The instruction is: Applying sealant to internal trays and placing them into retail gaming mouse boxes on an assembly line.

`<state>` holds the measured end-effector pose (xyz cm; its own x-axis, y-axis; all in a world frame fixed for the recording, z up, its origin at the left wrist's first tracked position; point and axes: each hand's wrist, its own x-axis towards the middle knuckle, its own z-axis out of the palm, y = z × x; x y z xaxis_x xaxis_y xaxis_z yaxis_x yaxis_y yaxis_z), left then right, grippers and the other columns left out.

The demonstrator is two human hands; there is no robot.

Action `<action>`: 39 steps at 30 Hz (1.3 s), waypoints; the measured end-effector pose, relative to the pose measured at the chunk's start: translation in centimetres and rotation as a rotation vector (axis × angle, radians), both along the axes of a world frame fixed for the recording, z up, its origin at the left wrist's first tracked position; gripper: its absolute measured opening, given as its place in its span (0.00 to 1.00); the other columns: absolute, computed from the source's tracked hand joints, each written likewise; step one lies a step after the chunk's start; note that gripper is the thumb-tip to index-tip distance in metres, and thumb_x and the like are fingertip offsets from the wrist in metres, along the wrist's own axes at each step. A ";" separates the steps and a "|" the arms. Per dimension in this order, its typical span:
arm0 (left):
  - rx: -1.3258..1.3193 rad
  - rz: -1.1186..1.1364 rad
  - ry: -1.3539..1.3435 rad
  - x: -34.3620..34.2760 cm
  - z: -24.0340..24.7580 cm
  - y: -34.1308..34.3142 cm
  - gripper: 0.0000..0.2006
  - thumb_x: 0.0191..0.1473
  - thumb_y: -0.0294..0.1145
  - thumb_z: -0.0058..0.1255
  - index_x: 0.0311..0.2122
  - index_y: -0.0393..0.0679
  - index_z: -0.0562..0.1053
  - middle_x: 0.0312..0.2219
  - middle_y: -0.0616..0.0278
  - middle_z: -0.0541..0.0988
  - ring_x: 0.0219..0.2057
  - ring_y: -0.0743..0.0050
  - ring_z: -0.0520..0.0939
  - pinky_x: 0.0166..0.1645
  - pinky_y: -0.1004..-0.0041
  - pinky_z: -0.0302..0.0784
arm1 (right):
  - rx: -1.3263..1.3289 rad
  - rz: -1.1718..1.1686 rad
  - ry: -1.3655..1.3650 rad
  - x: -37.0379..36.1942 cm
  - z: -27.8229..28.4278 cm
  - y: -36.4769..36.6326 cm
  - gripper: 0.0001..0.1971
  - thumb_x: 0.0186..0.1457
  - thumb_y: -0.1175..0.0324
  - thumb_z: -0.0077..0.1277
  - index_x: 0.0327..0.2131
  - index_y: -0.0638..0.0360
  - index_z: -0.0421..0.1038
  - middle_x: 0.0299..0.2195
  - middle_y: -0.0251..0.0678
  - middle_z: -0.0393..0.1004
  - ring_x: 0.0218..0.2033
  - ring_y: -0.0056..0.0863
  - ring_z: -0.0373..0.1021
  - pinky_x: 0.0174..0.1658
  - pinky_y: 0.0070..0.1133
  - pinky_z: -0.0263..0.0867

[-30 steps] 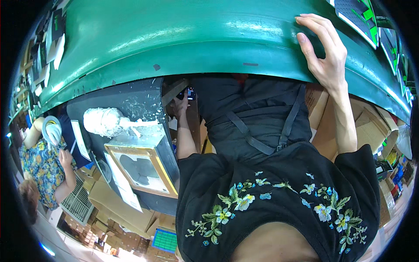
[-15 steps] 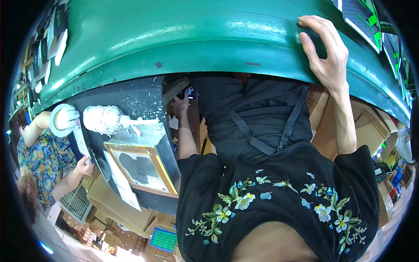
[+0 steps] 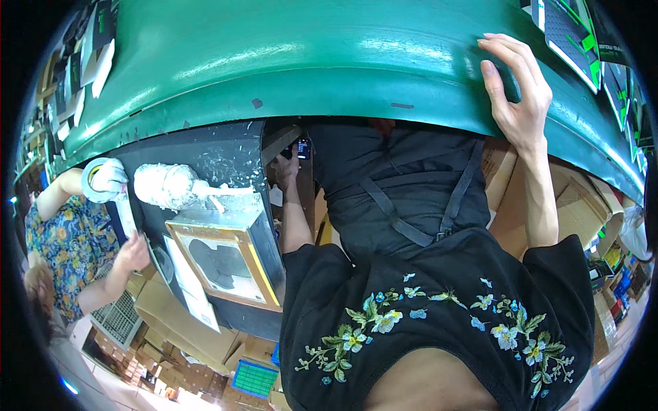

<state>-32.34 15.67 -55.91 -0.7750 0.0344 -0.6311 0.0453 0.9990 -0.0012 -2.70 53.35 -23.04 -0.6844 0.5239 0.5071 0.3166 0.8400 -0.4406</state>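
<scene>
My left hand [image 3: 286, 168] is down in the gap below the green tabletop's edge, closed around a dark phone [image 3: 302, 148] with a lit screen. Shadow hides part of its fingers. On the right, my right hand [image 3: 522, 103] rests at the edge of the green tabletop [image 3: 329, 51]. Its fingers are loosely curved, the thumb stands apart, and nothing is in it.
A black side table [image 3: 226, 147] at left carries a white-wrapped object [image 3: 164, 186] and a framed box [image 3: 226, 257]. Beyond it a co-worker holds a tape roll [image 3: 89, 181] with a pulled-out strip. Dark-and-green packages [image 3: 574, 44] lie far right; cardboard boxes [image 3: 579, 198] stand below.
The view has shifted slightly. My right hand stays on the tabletop edge and my left keeps the phone. The co-worker's lower hand has moved up slightly along the tape strip.
</scene>
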 end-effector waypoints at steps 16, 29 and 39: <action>0.028 -0.053 0.044 -0.4 -0.4 -1.2 0.43 0.50 0.69 0.45 0.63 0.46 0.58 0.56 0.35 0.64 0.57 0.36 0.68 0.59 0.51 0.65 | -0.013 0.000 -0.012 -0.3 0.1 0.0 0.12 0.51 0.75 0.58 0.41 0.62 0.75 0.39 0.41 0.76 0.43 0.36 0.73 0.47 0.26 0.68; 0.070 -0.076 0.001 -3.0 -3.0 -2.9 0.44 0.50 0.70 0.44 0.63 0.45 0.60 0.60 0.42 0.63 0.59 0.38 0.67 0.62 0.52 0.62 | -0.029 0.009 -0.040 -0.5 0.6 -0.1 0.12 0.53 0.79 0.54 0.42 0.64 0.74 0.42 0.43 0.77 0.45 0.35 0.73 0.49 0.25 0.67; 0.177 -0.080 0.076 -1.7 -1.4 -2.8 0.46 0.50 0.66 0.48 0.67 0.51 0.49 0.60 0.39 0.63 0.59 0.36 0.66 0.61 0.51 0.62 | -0.039 -0.004 -0.049 -1.0 1.0 -0.6 0.12 0.53 0.79 0.55 0.42 0.64 0.74 0.41 0.43 0.77 0.45 0.35 0.73 0.49 0.24 0.68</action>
